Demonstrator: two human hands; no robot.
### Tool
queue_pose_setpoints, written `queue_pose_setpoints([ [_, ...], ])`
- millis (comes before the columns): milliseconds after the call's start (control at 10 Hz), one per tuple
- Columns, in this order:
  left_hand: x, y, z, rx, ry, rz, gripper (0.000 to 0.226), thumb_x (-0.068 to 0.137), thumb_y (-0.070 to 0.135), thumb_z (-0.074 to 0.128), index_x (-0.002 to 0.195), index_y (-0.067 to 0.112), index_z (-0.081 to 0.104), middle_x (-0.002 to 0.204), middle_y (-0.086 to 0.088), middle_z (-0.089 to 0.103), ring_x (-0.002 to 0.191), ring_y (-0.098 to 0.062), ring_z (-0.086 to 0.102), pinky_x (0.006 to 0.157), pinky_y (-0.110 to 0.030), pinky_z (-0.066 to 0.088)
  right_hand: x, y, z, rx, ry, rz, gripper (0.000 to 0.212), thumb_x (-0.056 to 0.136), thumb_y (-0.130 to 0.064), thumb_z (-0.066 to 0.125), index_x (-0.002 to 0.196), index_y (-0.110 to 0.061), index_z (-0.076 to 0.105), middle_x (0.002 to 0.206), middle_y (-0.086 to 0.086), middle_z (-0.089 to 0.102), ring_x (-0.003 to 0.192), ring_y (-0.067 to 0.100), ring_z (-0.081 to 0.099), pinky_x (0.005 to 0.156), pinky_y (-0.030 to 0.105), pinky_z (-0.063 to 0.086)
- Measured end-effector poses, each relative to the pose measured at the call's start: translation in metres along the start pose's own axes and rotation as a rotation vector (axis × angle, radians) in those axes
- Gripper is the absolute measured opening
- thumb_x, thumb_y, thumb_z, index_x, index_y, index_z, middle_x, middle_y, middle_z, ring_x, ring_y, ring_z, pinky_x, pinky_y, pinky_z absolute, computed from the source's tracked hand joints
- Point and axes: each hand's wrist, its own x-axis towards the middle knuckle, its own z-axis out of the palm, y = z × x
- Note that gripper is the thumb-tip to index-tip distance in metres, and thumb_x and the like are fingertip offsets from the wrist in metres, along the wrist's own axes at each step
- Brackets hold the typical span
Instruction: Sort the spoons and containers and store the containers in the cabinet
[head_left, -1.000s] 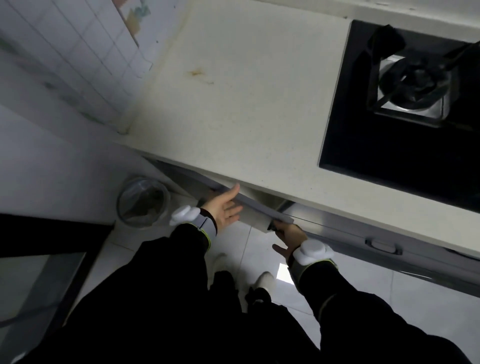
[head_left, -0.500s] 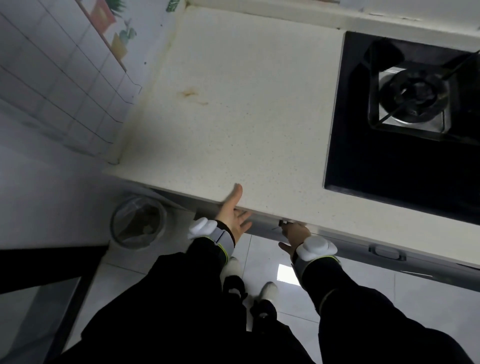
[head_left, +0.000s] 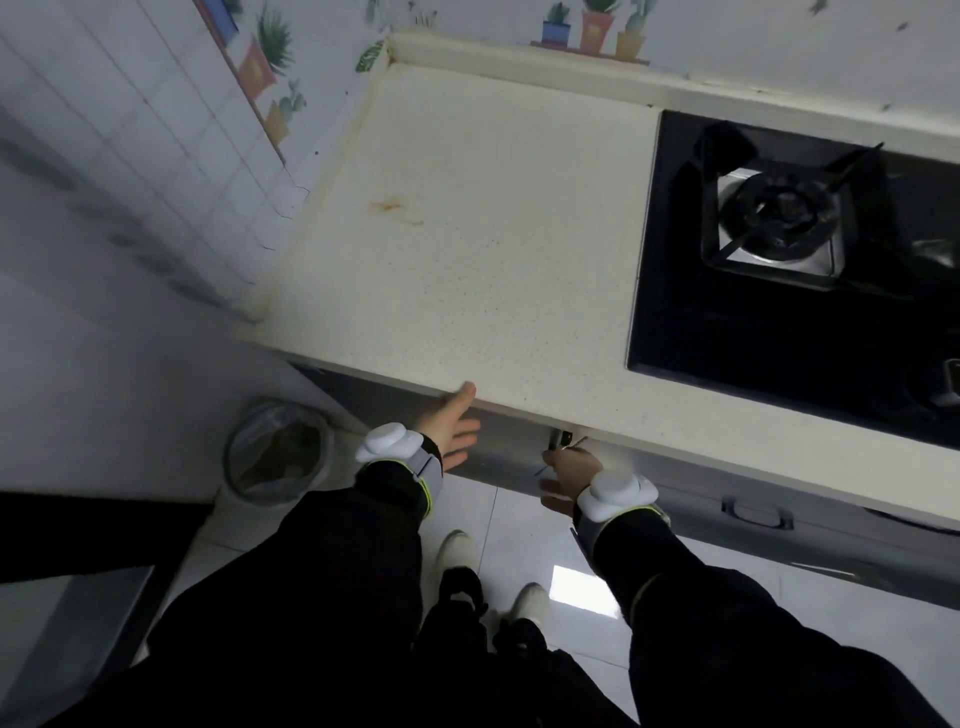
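Observation:
No spoons or containers are in sight. The grey cabinet door (head_left: 511, 449) under the pale countertop (head_left: 467, 249) lies nearly flush with the cabinet front. My left hand (head_left: 451, 427) is open, its fingers spread flat against the left part of the door just below the counter edge. My right hand (head_left: 570, 470) is curled at the door's small metal handle (head_left: 563, 440), with the fingertips hidden behind it. Both wrists wear white trackers over black sleeves.
A black gas hob (head_left: 779, 234) is set into the counter on the right. Another grey front with a handle (head_left: 756, 514) runs to the right. A lined waste bin (head_left: 278, 457) stands on the floor at the left, beside a tiled wall (head_left: 130, 156).
The cabinet door, which stood ajar a second ago, has swung in against the cabinet. Both hands moved forward with it, and my view has tipped up over the counter.

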Motion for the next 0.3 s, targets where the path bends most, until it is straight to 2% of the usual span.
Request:
queue_pose_setpoints([
  [100, -0.012, 0.004, -0.002, 0.092, 0.003, -0.037, 0.064, 0.089, 0.054, 0.047, 0.139, 0.017, 0.036, 0.139, -0.012, 0.050, 0.127, -0.027, 0.049, 0.103, -0.037, 0.038, -0.018, -0.010, 0.003, -0.016, -0.025, 0.028, 0.011, 0.095, -0.014, 0.050, 0.102, -0.006, 0.052, 0.078, 0.009, 0.051, 0.059, 0.022, 0.054, 0.048, 0.031, 0.049],
  [200, -0.034, 0.018, -0.004, 0.153, 0.000, -0.016, 0.060, 0.091, 0.050, 0.045, 0.136, 0.010, 0.042, 0.138, -0.011, 0.052, 0.126, -0.026, 0.050, 0.101, -0.035, 0.038, -0.045, -0.026, 0.004, -0.039, -0.090, -0.015, 0.024, 0.098, -0.021, 0.047, 0.076, -0.011, 0.047, 0.071, 0.005, 0.045, 0.060, 0.018, 0.048, 0.057, 0.030, 0.041],
  [300, -0.060, 0.043, -0.003, 0.215, -0.014, 0.052, 0.053, 0.093, 0.047, 0.043, 0.128, 0.007, 0.051, 0.132, -0.008, 0.055, 0.123, -0.024, 0.051, 0.102, -0.033, 0.038, -0.076, -0.050, 0.005, -0.110, -0.200, -0.059, 0.037, 0.099, -0.028, 0.041, 0.065, -0.014, 0.041, 0.057, 0.002, 0.042, 0.049, 0.014, 0.042, 0.049, 0.023, 0.034],
])
